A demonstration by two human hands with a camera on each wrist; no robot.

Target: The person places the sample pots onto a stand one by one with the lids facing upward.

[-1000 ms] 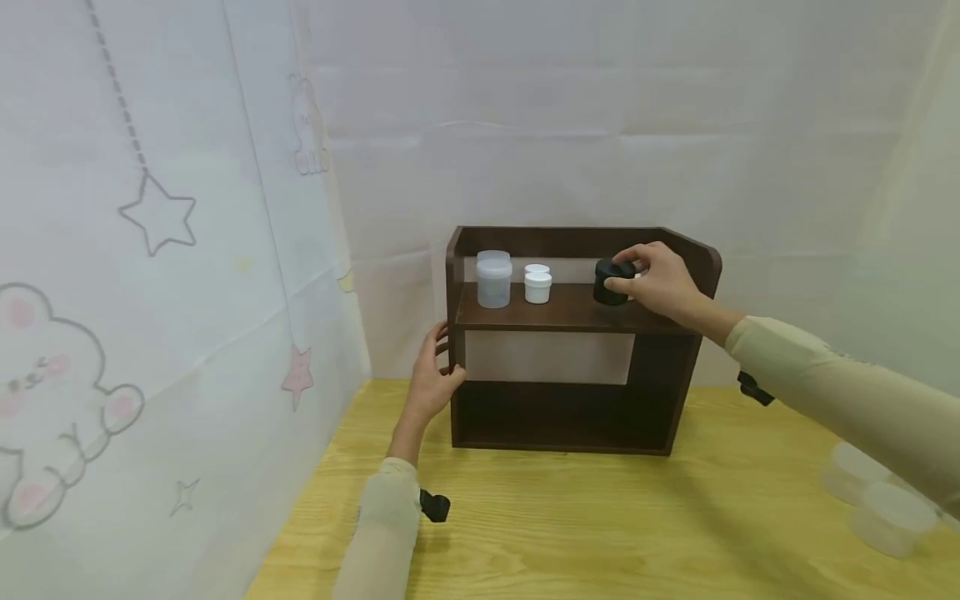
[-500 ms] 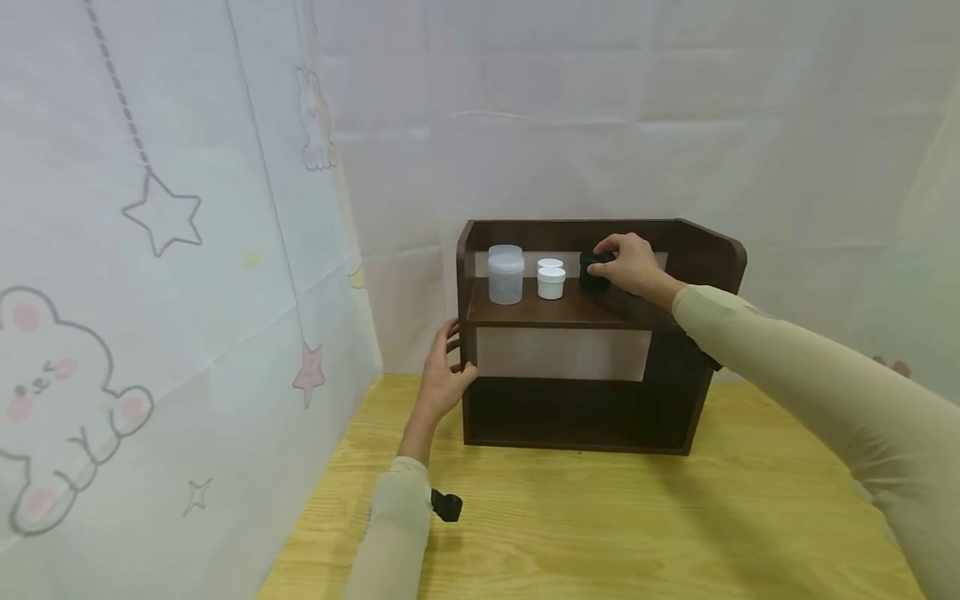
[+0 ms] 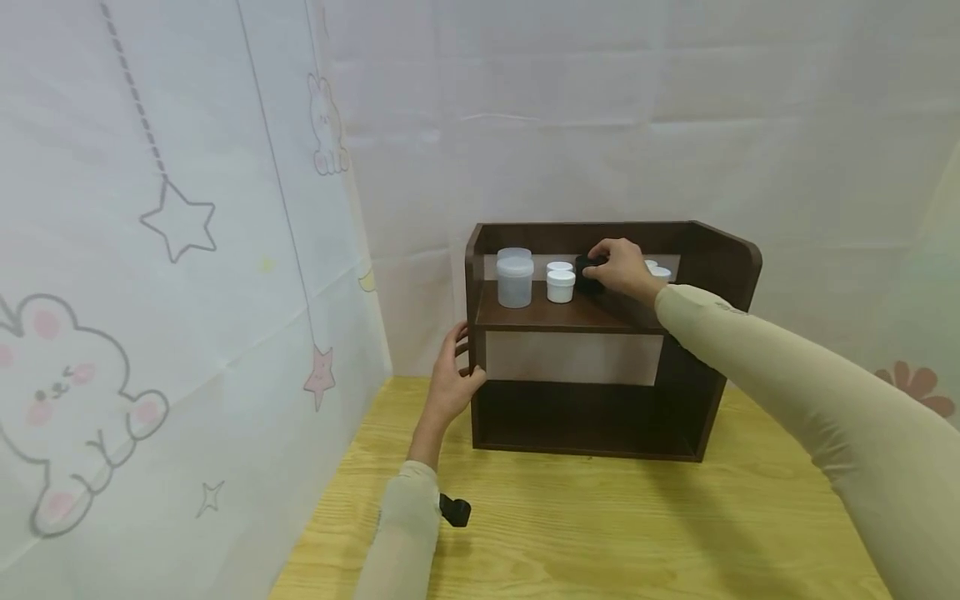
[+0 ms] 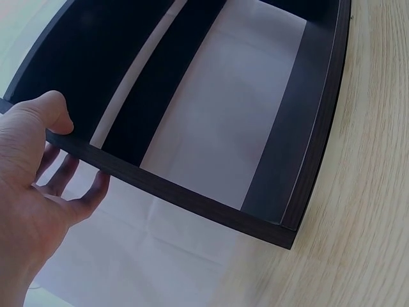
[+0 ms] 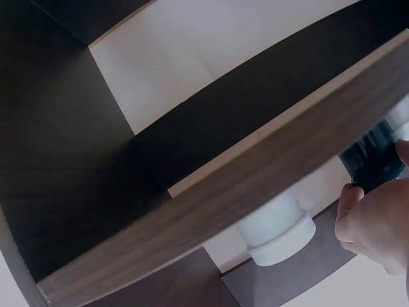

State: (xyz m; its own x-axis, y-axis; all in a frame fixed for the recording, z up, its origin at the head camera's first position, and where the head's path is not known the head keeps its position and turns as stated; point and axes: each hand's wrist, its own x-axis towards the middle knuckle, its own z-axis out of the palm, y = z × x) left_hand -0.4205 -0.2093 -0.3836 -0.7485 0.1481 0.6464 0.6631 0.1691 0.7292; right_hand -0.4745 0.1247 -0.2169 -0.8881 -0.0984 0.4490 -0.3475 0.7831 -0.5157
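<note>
My right hand (image 3: 626, 268) pinches a black lidded jar (image 3: 583, 273) on the upper level of a dark brown wooden shelf (image 3: 555, 327). In the right wrist view, thumb and fingers are at the black jar (image 5: 370, 157), partly hidden behind the board's edge. Just left of it stand small white jars (image 3: 560, 288), one behind the other. Further left are two translucent lidded jars (image 3: 515, 284). My left hand (image 3: 452, 382) grips the shelf's left side panel (image 4: 192, 198), thumb on the inner side and fingers outside.
More white jars (image 3: 660, 272) stand at the upper level's right, partly behind my right arm. The shelf rests on a yellowish wood-grain table (image 3: 570, 525). A printed cloth wall (image 3: 247, 333) rises at the left, and a pale sheet (image 3: 570, 125) hangs behind.
My right hand has moved the black jar leftward along the upper level, up near the small white jars. White jars at the right have come into sight. My left hand keeps its grip.
</note>
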